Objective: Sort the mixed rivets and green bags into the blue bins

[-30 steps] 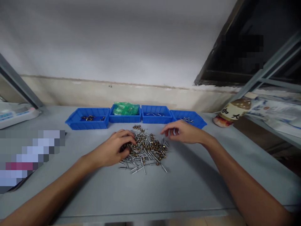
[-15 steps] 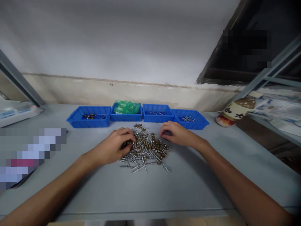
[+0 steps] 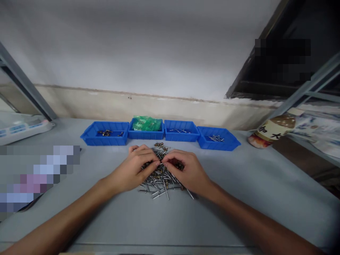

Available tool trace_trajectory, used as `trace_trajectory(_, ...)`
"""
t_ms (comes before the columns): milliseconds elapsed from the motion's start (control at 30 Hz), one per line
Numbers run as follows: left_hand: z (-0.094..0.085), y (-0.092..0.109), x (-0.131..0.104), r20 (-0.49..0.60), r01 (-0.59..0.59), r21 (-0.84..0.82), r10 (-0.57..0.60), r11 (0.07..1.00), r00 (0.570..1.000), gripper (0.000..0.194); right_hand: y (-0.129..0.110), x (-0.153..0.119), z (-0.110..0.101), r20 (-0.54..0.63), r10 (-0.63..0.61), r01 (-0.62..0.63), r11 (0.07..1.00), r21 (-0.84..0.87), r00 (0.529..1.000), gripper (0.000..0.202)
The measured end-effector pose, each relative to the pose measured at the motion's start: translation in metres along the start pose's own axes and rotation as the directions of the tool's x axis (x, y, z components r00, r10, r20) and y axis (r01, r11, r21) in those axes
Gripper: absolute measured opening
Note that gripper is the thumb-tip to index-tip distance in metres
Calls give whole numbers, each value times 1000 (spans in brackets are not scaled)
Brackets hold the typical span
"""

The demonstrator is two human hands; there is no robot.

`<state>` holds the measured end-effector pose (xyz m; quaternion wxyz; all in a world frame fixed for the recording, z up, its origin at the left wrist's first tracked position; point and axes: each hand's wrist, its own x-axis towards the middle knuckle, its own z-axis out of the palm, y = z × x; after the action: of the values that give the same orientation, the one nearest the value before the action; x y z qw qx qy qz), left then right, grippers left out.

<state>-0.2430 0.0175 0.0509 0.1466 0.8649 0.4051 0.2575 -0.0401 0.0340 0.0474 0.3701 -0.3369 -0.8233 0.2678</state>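
Note:
Over a mixed pile of silvery rivets and brass-coloured screws point(image 3: 162, 180), my two hands meet fingertip to fingertip. My left hand point(image 3: 138, 166) is closed in a pinch at the pile's left side. Opposite it, my right hand point(image 3: 187, 170) pinches too, its fingers curled over the right part of the pile. A thin silvery rivet point(image 3: 160, 163) shows between the fingertips of both hands; most of it is hidden. Long rivet stems stick out of the pile toward me, and the pile's middle is partly covered by my hands.
Behind the pile stand a blue bin point(image 3: 106, 140) with brass-coloured screws, another with a green plastic bag point(image 3: 147, 124), and two bins point(image 3: 182, 136) with silvery pieces. A labelled bottle point(image 3: 276, 129) is at right, a white device point(image 3: 26, 127) at left, and a blurred-out flat object point(image 3: 39, 180) nearer.
My right hand has moved left from the pile's edge to meet my left hand, and a rivet now shows between their fingertips. The whole view has shifted slightly.

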Motion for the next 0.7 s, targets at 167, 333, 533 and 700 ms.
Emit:
trace_trajectory(167,0,1,-1,20,11,-19,-11,1000,1000,22,2,-2,-2,-61,-58,61,997,48,996,11)
trace_trajectory(333,0,1,-1,-52,5,-35,-7,999,999,15,3,-2,-1,-9,29,-27,992,127,1000,11)
trace_trajectory(533,-2,-3,0,-110,-18,2,18,1000,994,12,7,-2,0,67,101,-114,966,232,993,7)
trace_trajectory(700,-2,-5,-1,-149,-15,8,16,1000,989,10,9,-2,2,67,154,-167,930,327,986,5)
